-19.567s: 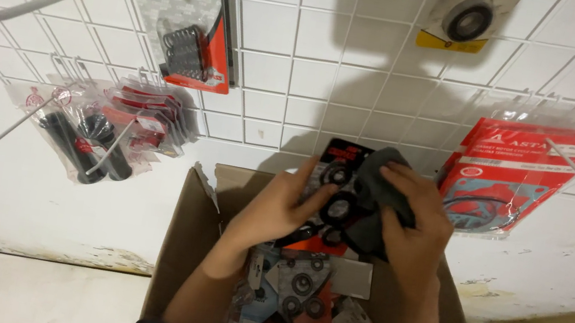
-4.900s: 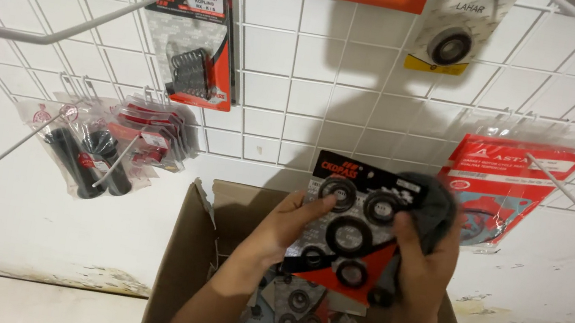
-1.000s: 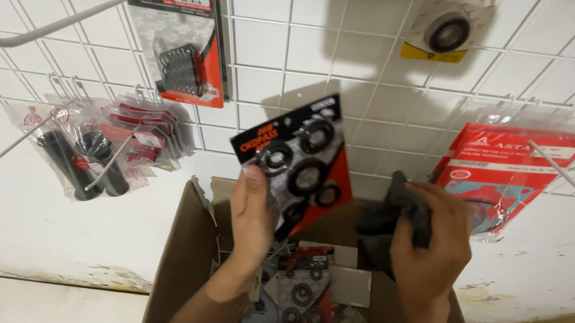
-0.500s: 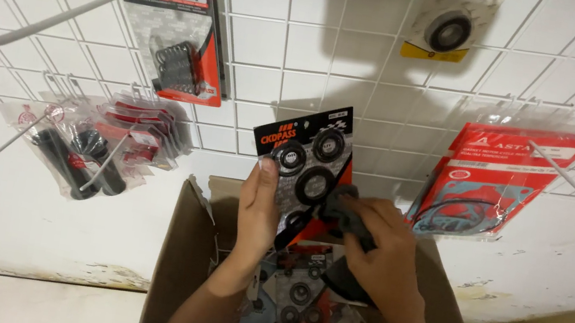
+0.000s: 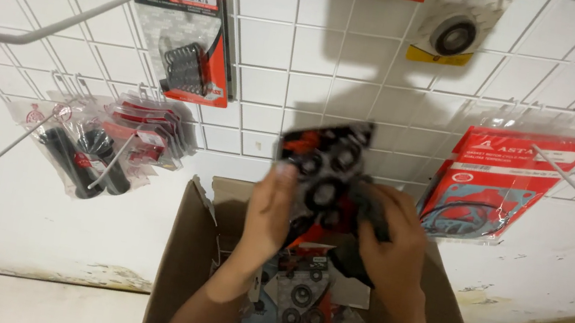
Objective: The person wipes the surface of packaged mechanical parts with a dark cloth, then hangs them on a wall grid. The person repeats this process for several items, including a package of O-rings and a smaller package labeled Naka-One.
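**Seal pack wiped above an open carton**

Here, a person's left hand (image 5: 272, 209) grips a blister pack of black ring seals (image 5: 323, 167) by its left edge, fingers closed round the card, and holds it up in front of a white wire grid wall (image 5: 274, 52). The pack is blurred, but its long axis runs roughly vertical, its top end pointing up toward the grid and leaning slightly to the right, its red lower end pointing down into a cardboard box (image 5: 182, 245). The right hand (image 5: 390, 239) is closed on a dark grey cloth (image 5: 369, 201), pressing it against the pack's lower right side; whether the cloth covers any of the seals cannot be told.

Both hands sit over the box's far edge. Inside the box, near its middle and nearer edge, lie more carded seal packs (image 5: 303, 302) in a loose heap. On the grid, a black and red pack of springs (image 5: 188, 34) hangs at upper left, bagged black handle grips (image 5: 85, 152) hang to the left of the box's far left corner, and red gasket packs (image 5: 500, 180) hang to the right. A carded bearing (image 5: 454, 30) hangs near the top.
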